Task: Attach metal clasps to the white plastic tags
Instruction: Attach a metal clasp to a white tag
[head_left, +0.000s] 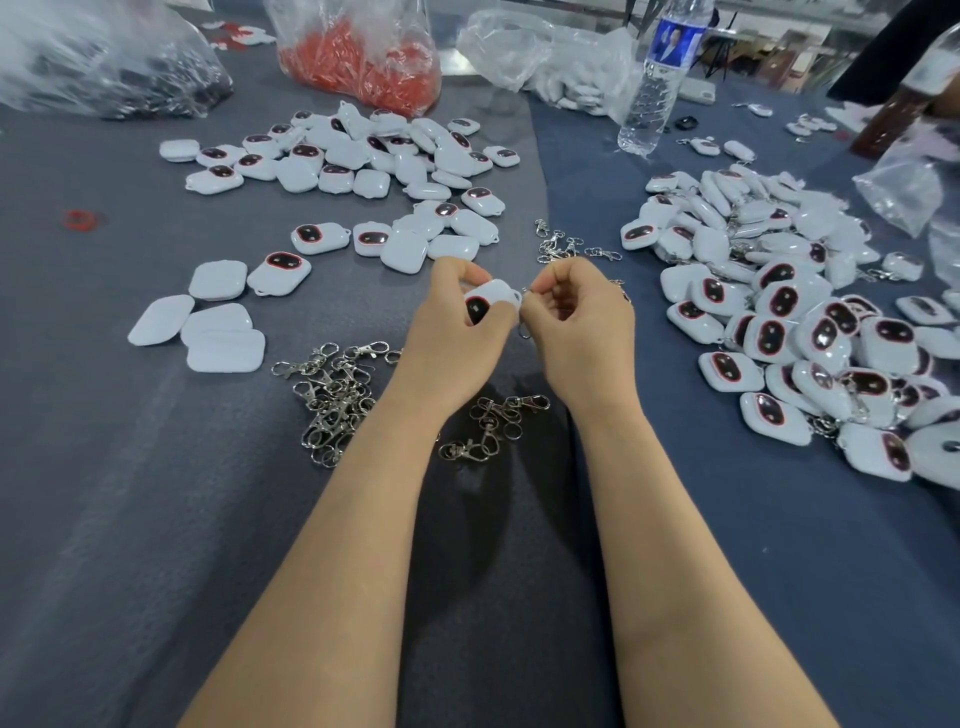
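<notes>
We are pinching a white tag (491, 300) in our left hand (457, 332), its loop corner pointing right toward the metal clasp (525, 325) that our right hand (576, 322) is gripping just beside it, above the grey cloth (156, 467).

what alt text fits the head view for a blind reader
The left hand holds a white tag while the right hand pinches a metal clasp at its edge, over a grey cloth. Loose clasps and tag piles lie around.
</notes>
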